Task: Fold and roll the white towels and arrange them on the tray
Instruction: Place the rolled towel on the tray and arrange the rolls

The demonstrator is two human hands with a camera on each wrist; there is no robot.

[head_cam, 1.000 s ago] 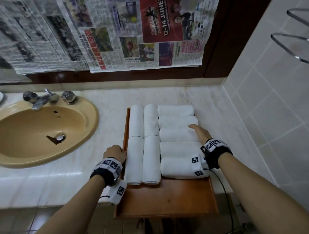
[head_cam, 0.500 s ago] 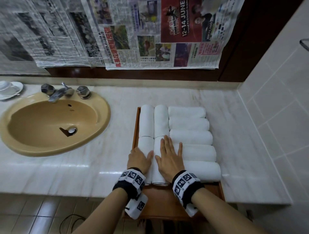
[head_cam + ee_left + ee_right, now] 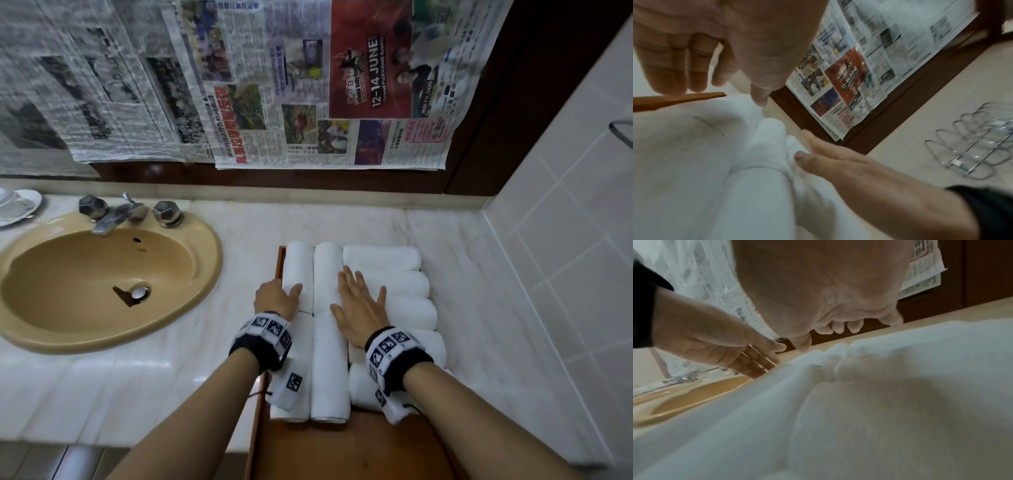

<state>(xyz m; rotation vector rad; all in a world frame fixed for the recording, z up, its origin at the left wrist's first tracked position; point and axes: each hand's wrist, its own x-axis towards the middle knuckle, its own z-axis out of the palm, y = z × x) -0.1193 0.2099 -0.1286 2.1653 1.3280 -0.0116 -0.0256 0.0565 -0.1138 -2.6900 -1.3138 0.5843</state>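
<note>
Towels (image 3: 387, 284) lie rolled in rows on the tray (image 3: 279, 260), pressed by flat, released left hand (image 3: 279, 298) and right hand (image 3: 358, 310); rolls could be loosened if pushed unevenly.

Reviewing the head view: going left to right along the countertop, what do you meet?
White dish at the left edge → tan sink with its tap → left hand at the tray's left rim → rolled white towels under the right hand → bare marble counter → tiled wall.
</note>
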